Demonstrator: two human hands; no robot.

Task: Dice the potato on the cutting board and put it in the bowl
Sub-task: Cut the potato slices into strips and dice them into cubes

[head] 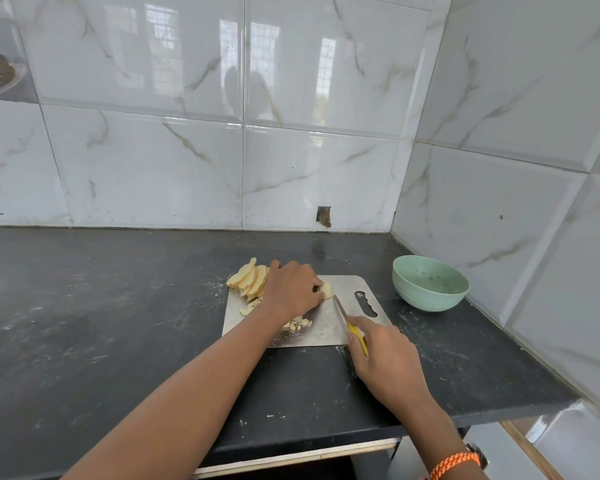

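Note:
A steel cutting board (329, 327) lies on the dark counter. My left hand (293, 289) holds a small pale potato piece (327, 291) down on the board, fingers curled over it. My right hand (383, 351) grips a yellow-handled knife (347, 318), its blade tip just beside the potato piece. A fan of potato slices (248, 277) leans at the board's far left corner, partly off the board. Small diced bits (298, 323) lie on the board near my left wrist, and more bits (248, 308) lie below the slices. The green bowl (430, 284) stands to the right of the board and looks empty.
The black counter (101, 323) runs to tiled walls at the back and right, forming a corner behind the bowl. The counter's front edge (291, 448) lies near my forearms. An orange band (456, 460) is on my right wrist.

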